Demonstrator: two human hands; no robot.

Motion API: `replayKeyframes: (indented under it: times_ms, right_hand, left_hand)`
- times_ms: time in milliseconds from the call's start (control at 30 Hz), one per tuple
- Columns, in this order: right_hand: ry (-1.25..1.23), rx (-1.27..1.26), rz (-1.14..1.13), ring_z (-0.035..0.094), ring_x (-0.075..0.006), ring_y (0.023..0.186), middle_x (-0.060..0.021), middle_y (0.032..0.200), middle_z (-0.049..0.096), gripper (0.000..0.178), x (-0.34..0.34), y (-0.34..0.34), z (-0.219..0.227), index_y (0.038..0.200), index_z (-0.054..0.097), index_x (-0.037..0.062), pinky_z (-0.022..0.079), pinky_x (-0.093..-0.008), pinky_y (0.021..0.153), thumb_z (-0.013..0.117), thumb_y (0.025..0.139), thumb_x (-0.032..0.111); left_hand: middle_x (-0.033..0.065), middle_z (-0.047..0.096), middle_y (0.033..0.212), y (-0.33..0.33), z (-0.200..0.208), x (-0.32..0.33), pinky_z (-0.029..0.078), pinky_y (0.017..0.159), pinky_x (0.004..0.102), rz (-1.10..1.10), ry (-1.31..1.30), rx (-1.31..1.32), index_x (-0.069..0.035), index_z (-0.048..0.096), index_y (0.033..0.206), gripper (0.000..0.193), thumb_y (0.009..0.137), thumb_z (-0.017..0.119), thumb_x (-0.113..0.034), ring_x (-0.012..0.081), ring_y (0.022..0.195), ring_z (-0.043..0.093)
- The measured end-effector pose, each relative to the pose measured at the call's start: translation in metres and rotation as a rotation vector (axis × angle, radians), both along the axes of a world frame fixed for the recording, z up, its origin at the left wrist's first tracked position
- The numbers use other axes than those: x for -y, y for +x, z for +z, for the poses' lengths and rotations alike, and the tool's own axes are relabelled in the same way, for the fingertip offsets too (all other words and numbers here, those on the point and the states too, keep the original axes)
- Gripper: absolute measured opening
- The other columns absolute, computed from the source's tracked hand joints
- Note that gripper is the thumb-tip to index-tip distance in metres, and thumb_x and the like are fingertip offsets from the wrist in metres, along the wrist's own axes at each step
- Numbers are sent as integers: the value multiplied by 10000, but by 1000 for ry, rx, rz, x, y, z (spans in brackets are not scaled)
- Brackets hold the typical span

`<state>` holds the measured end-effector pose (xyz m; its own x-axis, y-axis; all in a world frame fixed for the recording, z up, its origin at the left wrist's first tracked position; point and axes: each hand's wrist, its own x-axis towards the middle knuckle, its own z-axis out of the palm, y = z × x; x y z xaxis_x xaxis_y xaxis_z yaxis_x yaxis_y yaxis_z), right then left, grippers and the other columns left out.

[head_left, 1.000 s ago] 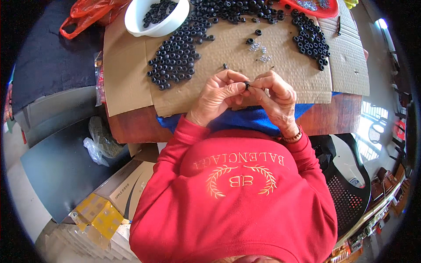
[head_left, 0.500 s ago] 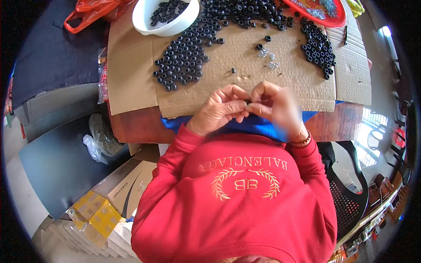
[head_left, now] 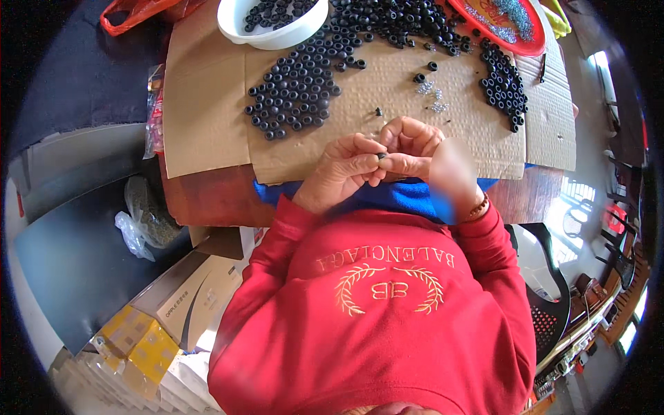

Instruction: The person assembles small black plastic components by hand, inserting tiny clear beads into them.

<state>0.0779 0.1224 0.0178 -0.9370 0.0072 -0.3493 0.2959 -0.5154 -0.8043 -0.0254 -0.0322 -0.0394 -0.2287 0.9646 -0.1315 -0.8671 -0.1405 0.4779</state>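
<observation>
While left hand point(head_left: 340, 173) pinches a black piece point(head_left: 381, 156), can't tell if right hand point(head_left: 423, 153) grips. Looks mid-job, loose black beads point(head_left: 296, 93) waiting far left.

A red plastic bag point(head_left: 135, 12) lies crumpled at the upper left, on a surface under dark cloth point(head_left: 76, 83). Lower down, a clear plastic bag point(head_left: 153, 218) with dull greenish-brown contents sits on a dark panel point(head_left: 83, 256) (a whitish crumple of plastic point(head_left: 133, 235) is just beside it). Nearer the bottom, a tan cardboard box point(head_left: 207, 294) stands next to a box wrapped in yellow tape point(head_left: 149, 349). On the right are a black chair point(head_left: 559, 277) with a perforated part, a pale floor point(head_left: 588, 138) and, at the top, some yellow-green cloth point(head_left: 555, 21).
</observation>
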Motion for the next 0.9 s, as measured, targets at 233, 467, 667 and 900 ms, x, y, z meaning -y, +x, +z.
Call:
replayKeyframes:
  times_ms: [233,467,667,900]
  right_hand:
    - [865,-112,-337,504,-106,646,-22,768,544,132,2,-8,-20,902,567,40,410,-248,566,627,788,72]
    - [1732,-144,-338,548,-275,715,-82,764,517,156,12,-33,-39,855,589,82,446,-365,604,641,725,152]
    - [1611,-211,-383,573,-229,673,-77,767,564,130,7,-29,-38,864,586,61,449,-306,580,629,742,69]
    - [539,-91,-477,581,-81,682,-11,750,602,72,3,1,-15,856,571,23,469,-219,605,613,808,-9]
  left_hand:
    - [76,595,928,0,-1,-4,480,629,225,75,35,198,-50,562,1043,200,847,594,-78,130,785,583]
    - [74,575,943,-2,-4,-6,475,624,221,64,59,196,-64,567,1056,208,849,589,-77,125,789,553]
    - [78,577,950,-2,-6,-4,453,610,226,30,39,169,-75,583,1046,203,844,593,-63,127,781,529]
    - [95,598,939,-2,-1,-5,500,612,224,42,40,143,-49,563,1035,192,851,593,-95,131,790,585]
